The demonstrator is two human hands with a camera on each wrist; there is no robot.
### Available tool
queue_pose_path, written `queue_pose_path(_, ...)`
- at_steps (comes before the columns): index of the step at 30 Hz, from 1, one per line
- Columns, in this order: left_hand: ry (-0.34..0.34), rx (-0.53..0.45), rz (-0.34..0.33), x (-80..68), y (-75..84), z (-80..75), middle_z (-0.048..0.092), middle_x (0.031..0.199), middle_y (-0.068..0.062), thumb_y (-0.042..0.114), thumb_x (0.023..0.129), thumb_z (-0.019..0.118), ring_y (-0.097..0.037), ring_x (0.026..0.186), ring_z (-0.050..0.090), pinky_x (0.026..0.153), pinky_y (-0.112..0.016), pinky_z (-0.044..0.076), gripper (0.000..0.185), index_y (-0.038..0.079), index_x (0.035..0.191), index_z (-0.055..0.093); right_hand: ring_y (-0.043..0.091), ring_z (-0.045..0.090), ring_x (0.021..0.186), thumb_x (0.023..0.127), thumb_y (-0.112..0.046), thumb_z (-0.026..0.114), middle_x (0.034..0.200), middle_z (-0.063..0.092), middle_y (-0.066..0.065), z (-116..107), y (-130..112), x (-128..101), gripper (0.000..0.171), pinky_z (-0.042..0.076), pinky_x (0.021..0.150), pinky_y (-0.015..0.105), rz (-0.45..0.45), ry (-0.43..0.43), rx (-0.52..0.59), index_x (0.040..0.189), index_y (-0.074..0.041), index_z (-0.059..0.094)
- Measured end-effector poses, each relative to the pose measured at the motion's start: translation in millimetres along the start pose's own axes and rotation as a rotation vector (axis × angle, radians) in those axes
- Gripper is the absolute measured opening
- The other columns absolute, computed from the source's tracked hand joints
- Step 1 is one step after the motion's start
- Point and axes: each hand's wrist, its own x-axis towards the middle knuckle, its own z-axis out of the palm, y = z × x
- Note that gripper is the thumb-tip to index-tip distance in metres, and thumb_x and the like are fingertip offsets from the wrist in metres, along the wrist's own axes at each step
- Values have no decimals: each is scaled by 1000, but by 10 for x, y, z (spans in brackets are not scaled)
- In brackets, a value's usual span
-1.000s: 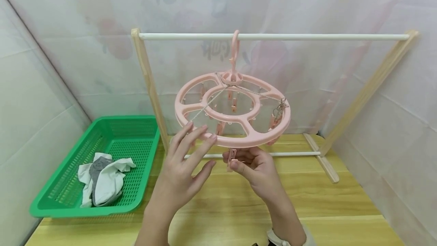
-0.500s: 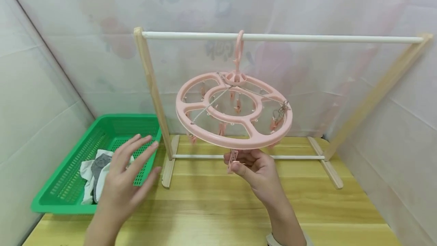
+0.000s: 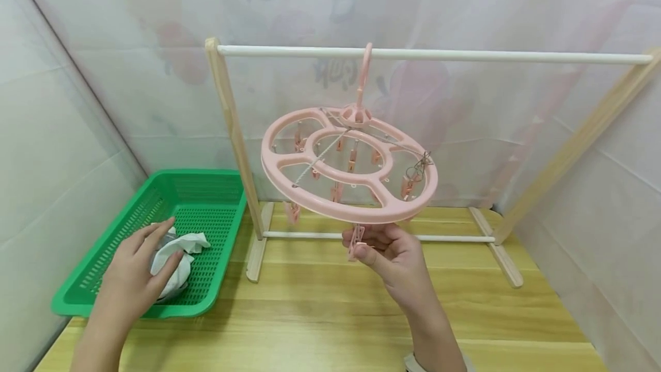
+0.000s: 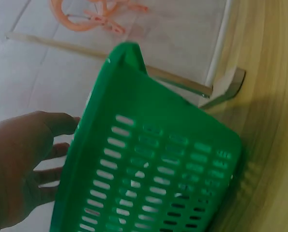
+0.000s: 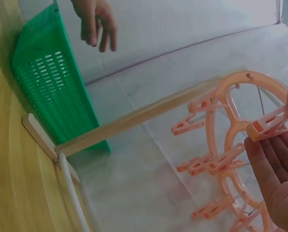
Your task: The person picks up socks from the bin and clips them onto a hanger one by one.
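left hand (image 3: 135, 271) spread on socks (image 3: 175, 257), right hand (image 3: 392, 257) pinching clip (image 3: 356, 239)

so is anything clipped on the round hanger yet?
No, in the head view the pink hanger carries only bare clips; the socks are in the green basket.

Wooden drying rack (image 3: 232, 131) on wooden table (image 3: 320, 326)

— What are your hands on?

— Your right hand (image 3: 392, 254) pinches a pink clip (image 3: 355, 240) that hangs under the near rim of the round pink hanger (image 3: 349, 165), which tilts down toward you on the white rail.

— And the left?

— Your left hand (image 3: 135, 271) rests on the crumpled white and grey cloth (image 3: 178, 257) in the green basket (image 3: 206, 228), far left.
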Motion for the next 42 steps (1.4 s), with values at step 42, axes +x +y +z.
queue_pose_path(42,-583,177,-108,111,-567,279,68,90,-3,10,87,74,-27,83,66,70,-46,55,10,10,97,70,23,71,92,93,5,64,103,72,14,139,85,67,21,60,77,34,-50,-18,25,111,12,59)
